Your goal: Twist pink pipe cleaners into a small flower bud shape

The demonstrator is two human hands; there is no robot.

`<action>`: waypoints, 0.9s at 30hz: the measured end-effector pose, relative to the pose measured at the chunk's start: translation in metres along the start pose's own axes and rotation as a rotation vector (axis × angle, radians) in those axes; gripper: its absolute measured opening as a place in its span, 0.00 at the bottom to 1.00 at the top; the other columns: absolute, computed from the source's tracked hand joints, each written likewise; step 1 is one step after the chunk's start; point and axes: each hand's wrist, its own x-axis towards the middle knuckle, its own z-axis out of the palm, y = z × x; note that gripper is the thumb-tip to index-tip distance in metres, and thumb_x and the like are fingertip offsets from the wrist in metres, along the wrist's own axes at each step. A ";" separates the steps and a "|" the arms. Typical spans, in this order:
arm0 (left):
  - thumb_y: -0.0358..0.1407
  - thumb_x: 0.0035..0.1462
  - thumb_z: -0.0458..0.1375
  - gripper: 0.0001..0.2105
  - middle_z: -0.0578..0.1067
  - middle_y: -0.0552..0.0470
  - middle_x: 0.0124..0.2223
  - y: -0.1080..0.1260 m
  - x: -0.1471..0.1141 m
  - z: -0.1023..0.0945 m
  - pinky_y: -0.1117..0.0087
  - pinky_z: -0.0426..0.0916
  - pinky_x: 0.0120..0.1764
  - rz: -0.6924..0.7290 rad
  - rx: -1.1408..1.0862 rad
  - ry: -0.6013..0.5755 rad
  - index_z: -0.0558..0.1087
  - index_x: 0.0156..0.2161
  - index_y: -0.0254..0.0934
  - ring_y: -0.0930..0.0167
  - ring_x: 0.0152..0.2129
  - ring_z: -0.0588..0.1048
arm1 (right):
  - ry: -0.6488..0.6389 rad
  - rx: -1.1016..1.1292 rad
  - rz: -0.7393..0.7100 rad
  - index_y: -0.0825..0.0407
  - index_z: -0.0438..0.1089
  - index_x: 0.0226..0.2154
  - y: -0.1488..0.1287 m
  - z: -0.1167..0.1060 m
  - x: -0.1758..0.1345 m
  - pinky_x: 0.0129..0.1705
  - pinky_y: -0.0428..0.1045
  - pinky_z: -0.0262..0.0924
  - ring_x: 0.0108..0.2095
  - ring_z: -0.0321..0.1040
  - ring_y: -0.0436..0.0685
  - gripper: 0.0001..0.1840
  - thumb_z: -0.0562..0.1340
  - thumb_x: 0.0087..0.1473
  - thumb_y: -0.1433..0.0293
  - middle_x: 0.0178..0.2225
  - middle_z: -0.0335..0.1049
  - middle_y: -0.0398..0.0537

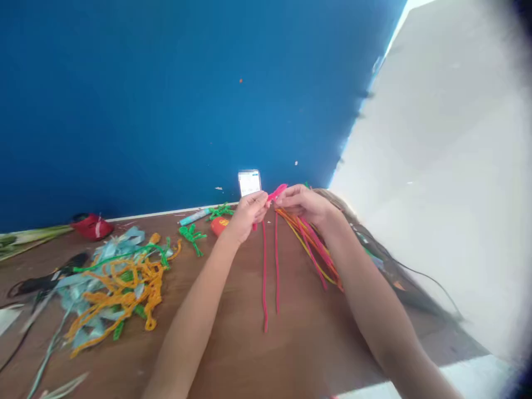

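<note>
Rising behind everything, a blue wall (187,111) is backing the brown surface (286,360). Well to the left, an orange tangle (143,280) is spreading over it, while a bundle of coloured strands (318,252) is fanning out beneath the right hand (301,200). That hand is bringing its fingertips together at the pink piece (277,192); whether they are gripping, one cannot tell. The left hand (251,209) is pinching the piece's near end. Two pink cords (264,277) are running from below the hands toward the person. Smallest, the piece is lying between both, about equally near, its long axis slanting up and rightward from the left fingertips.
</note>
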 end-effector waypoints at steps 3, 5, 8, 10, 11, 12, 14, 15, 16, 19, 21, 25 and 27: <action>0.48 0.57 0.59 0.19 0.48 0.63 0.17 -0.003 -0.001 -0.001 0.77 0.41 0.19 0.000 -0.011 -0.017 0.66 0.27 0.33 0.81 0.14 0.45 | -0.022 0.008 0.031 0.58 0.70 0.22 0.006 -0.002 0.005 0.19 0.44 0.26 0.16 0.35 0.41 0.12 0.72 0.39 0.69 0.14 0.45 0.33; 0.48 0.58 0.58 0.19 0.49 0.62 0.18 -0.002 -0.003 -0.002 0.76 0.41 0.19 -0.012 -0.008 -0.062 0.65 0.27 0.34 0.81 0.14 0.46 | -0.046 0.018 0.033 0.58 0.71 0.23 0.009 -0.002 0.007 0.19 0.44 0.26 0.16 0.35 0.41 0.12 0.72 0.38 0.69 0.14 0.44 0.32; 0.47 0.60 0.56 0.18 0.50 0.61 0.19 0.004 -0.008 -0.007 0.75 0.41 0.20 -0.072 0.020 -0.184 0.64 0.27 0.34 0.80 0.15 0.47 | -0.079 0.030 0.010 0.57 0.72 0.24 0.010 -0.004 0.009 0.19 0.44 0.28 0.16 0.35 0.41 0.11 0.73 0.37 0.71 0.13 0.45 0.32; 0.47 0.60 0.55 0.18 0.50 0.61 0.19 0.010 -0.011 -0.012 0.74 0.42 0.21 -0.138 0.097 -0.281 0.64 0.27 0.34 0.80 0.15 0.47 | -0.093 0.000 -0.001 0.57 0.72 0.22 0.009 -0.005 0.008 0.19 0.43 0.31 0.16 0.38 0.41 0.10 0.73 0.36 0.72 0.13 0.51 0.33; 0.47 0.60 0.55 0.18 0.52 0.60 0.20 0.013 -0.013 -0.014 0.74 0.43 0.22 -0.165 0.167 -0.329 0.64 0.27 0.34 0.79 0.16 0.48 | -0.109 -0.037 -0.003 0.57 0.72 0.22 0.008 -0.007 0.008 0.19 0.43 0.35 0.16 0.42 0.41 0.10 0.72 0.36 0.72 0.14 0.55 0.35; 0.47 0.60 0.55 0.18 0.55 0.59 0.21 0.016 -0.014 -0.016 0.74 0.44 0.23 -0.186 0.260 -0.377 0.65 0.27 0.34 0.79 0.17 0.50 | -0.135 -0.094 -0.003 0.57 0.72 0.22 0.008 -0.008 0.007 0.20 0.42 0.40 0.17 0.48 0.42 0.10 0.72 0.35 0.71 0.15 0.60 0.37; 0.45 0.59 0.55 0.17 0.60 0.56 0.23 0.019 -0.015 -0.020 0.73 0.47 0.24 -0.210 0.489 -0.470 0.67 0.26 0.33 0.78 0.20 0.55 | -0.199 -0.257 -0.002 0.58 0.74 0.23 0.007 -0.011 0.005 0.25 0.43 0.52 0.21 0.60 0.46 0.09 0.71 0.36 0.71 0.20 0.69 0.43; 0.44 0.59 0.55 0.17 0.62 0.55 0.24 0.020 -0.015 -0.021 0.73 0.48 0.25 -0.221 0.605 -0.506 0.68 0.26 0.33 0.77 0.21 0.56 | -0.234 -0.344 0.005 0.58 0.75 0.23 0.007 -0.012 0.005 0.28 0.44 0.56 0.25 0.64 0.48 0.09 0.71 0.37 0.70 0.23 0.72 0.45; 0.43 0.59 0.54 0.16 0.63 0.55 0.24 0.019 -0.014 -0.022 0.73 0.49 0.25 -0.235 0.708 -0.536 0.69 0.26 0.33 0.77 0.21 0.57 | -0.268 -0.422 0.018 0.57 0.75 0.24 0.007 -0.013 0.004 0.31 0.45 0.58 0.27 0.66 0.50 0.09 0.71 0.38 0.70 0.25 0.73 0.46; 0.42 0.58 0.53 0.15 0.63 0.56 0.22 0.011 -0.013 -0.021 0.72 0.48 0.24 -0.282 0.936 -0.525 0.70 0.25 0.34 0.76 0.19 0.57 | -0.318 -0.575 0.057 0.57 0.76 0.26 0.008 -0.010 0.004 0.33 0.46 0.58 0.29 0.67 0.51 0.08 0.69 0.40 0.69 0.26 0.74 0.46; 0.41 0.57 0.53 0.15 0.65 0.55 0.21 0.001 -0.011 -0.021 0.71 0.47 0.24 -0.288 1.017 -0.417 0.70 0.24 0.35 0.75 0.19 0.59 | -0.274 -0.615 0.055 0.56 0.76 0.26 0.009 -0.004 0.006 0.33 0.46 0.57 0.29 0.65 0.51 0.06 0.66 0.42 0.70 0.25 0.73 0.45; 0.38 0.56 0.53 0.13 0.68 0.53 0.22 -0.019 -0.004 -0.020 0.71 0.48 0.24 -0.246 0.904 -0.066 0.70 0.24 0.34 0.73 0.20 0.62 | 0.040 -0.621 -0.033 0.56 0.74 0.22 0.010 0.009 0.008 0.31 0.46 0.53 0.27 0.61 0.50 0.06 0.63 0.43 0.70 0.21 0.68 0.42; 0.39 0.58 0.51 0.13 0.66 0.54 0.22 -0.024 -0.001 -0.018 0.72 0.49 0.24 -0.231 0.816 0.034 0.69 0.25 0.34 0.73 0.20 0.61 | 0.134 -0.600 -0.080 0.56 0.73 0.20 0.010 0.012 0.008 0.29 0.47 0.49 0.25 0.56 0.49 0.08 0.63 0.43 0.69 0.19 0.64 0.41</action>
